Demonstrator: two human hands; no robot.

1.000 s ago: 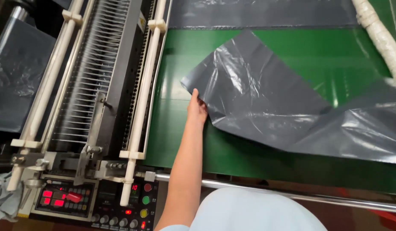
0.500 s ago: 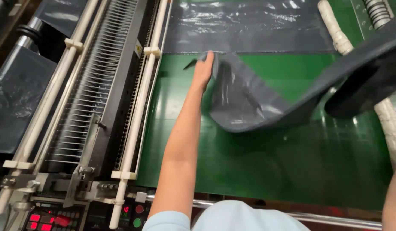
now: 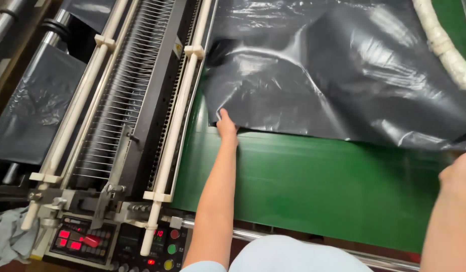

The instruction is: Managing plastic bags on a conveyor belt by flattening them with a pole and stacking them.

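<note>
Green worktop (image 3: 313, 196) mid-frame: I'm seeing grey plastic sheet (image 3: 344, 75) lying mostly spread; left hand (image 3: 227, 127) pinching its lower-left corner, right hand (image 3: 457, 174) gripping right edge; smoothing remaining.

Below the sheet (image 3: 344, 75), bare belt (image 3: 318, 181) lies open between both arms. Left of the sheet, a white rail (image 3: 175, 126) and comb frame block passage.

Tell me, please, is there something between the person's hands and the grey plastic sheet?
Nothing visible. The left hand already touches the near edge of the grey plastic sheet, and the right hand is at its right edge, above the green table.
</note>
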